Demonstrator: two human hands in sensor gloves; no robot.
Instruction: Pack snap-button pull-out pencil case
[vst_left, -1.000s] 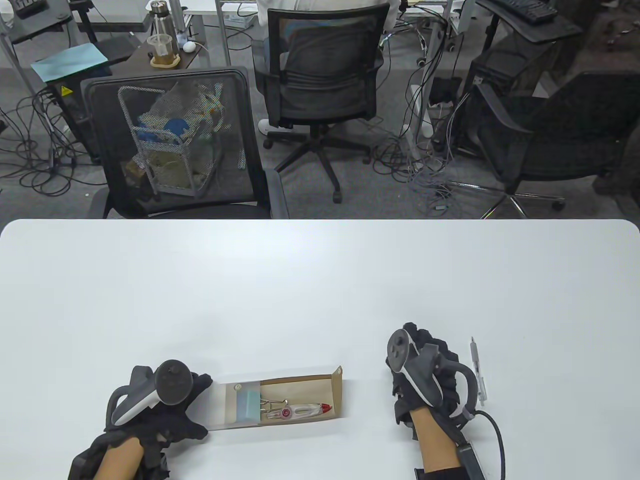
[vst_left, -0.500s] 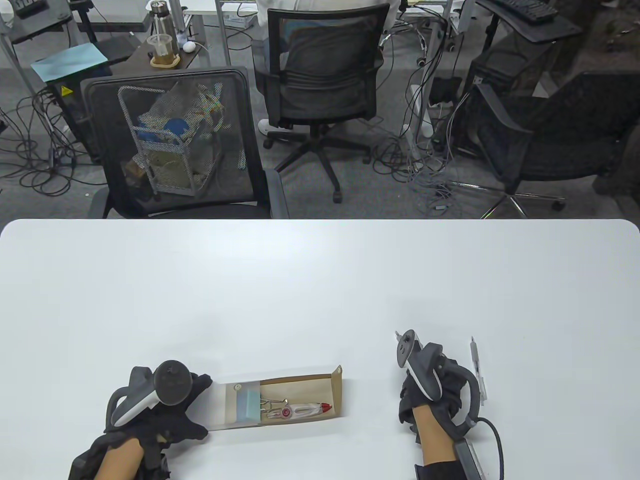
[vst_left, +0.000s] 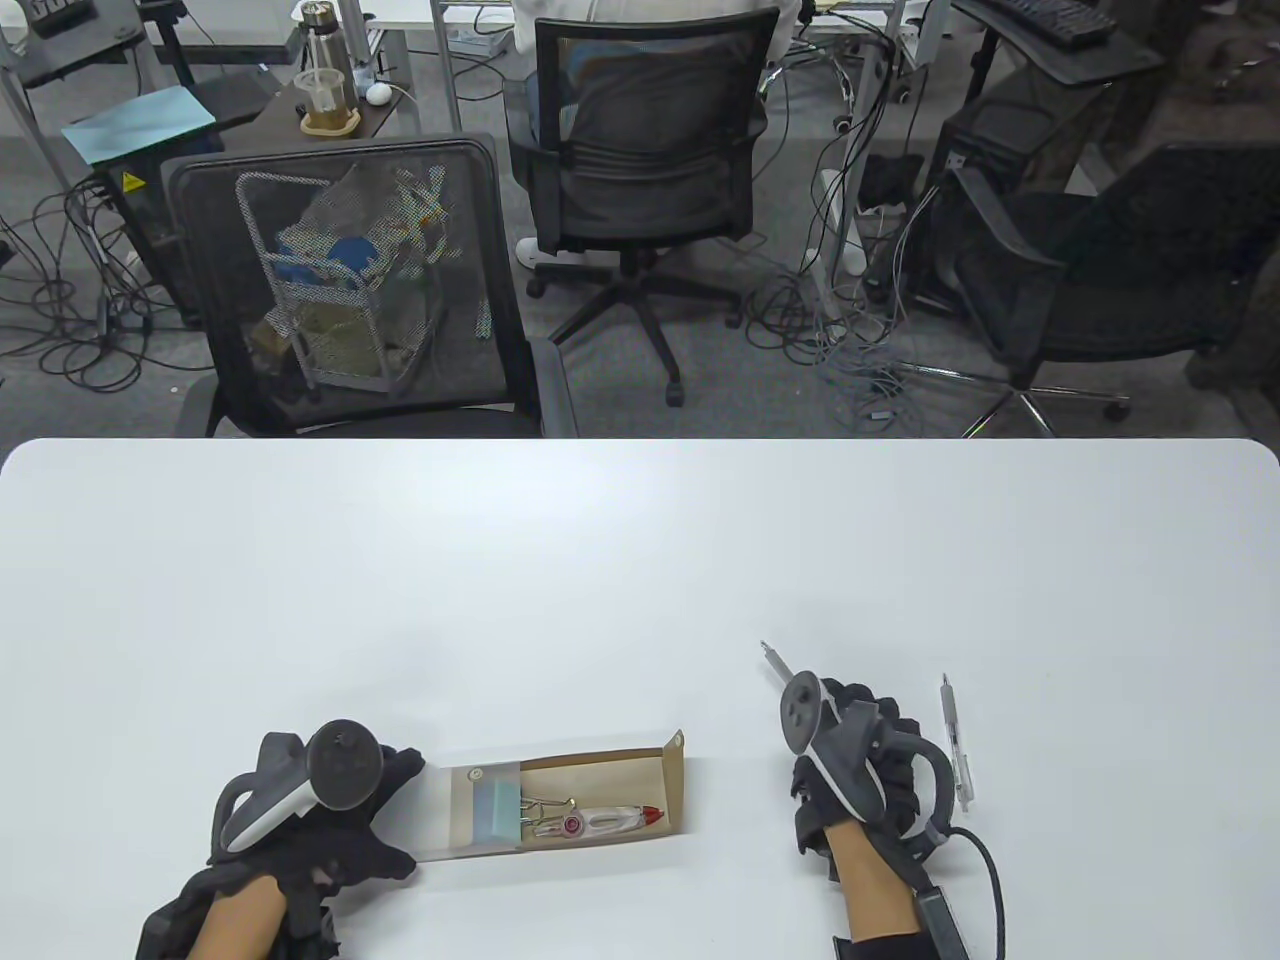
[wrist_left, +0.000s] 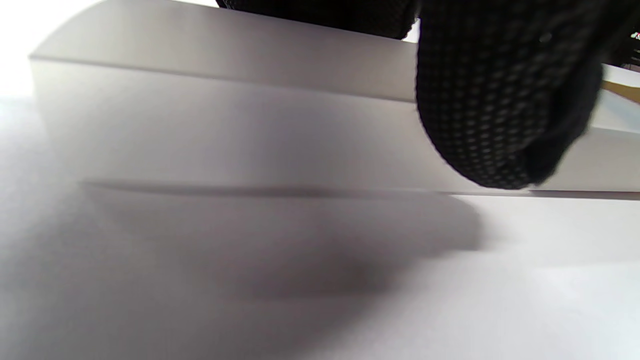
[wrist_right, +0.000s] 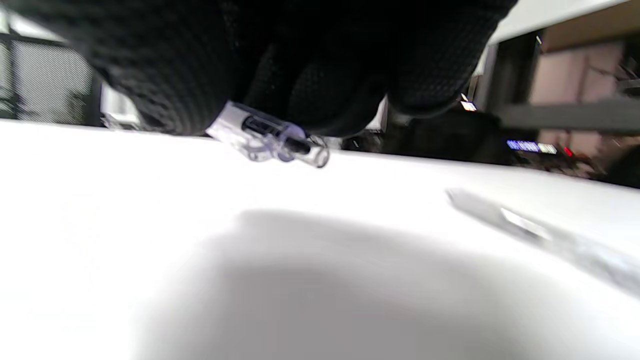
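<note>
The pencil case lies at the table's near left, its brown drawer (vst_left: 640, 775) pulled out to the right of the pale sleeve (vst_left: 470, 810). In the drawer lie a teal binder clip (vst_left: 497, 808) and a clear correction tape with a red tip (vst_left: 600, 823). My left hand (vst_left: 400, 815) grips the sleeve's left end; the left wrist view shows a gloved finger (wrist_left: 500, 100) against the sleeve wall (wrist_left: 225, 125). My right hand (vst_left: 850, 705) holds a clear pen (wrist_right: 270, 139) just above the table, right of the case; its tip (vst_left: 768, 652) sticks out to the far left.
A second clear pen (vst_left: 955, 740) lies on the white table (vst_left: 640, 560) just right of my right hand; it also shows in the right wrist view (wrist_right: 525, 225). Office chairs and cables stand beyond the table's far edge.
My right hand has picked a pen up off the table and turned; the pen's tip now sticks out beyond the tracker. The left hand and the case have not moved.
</note>
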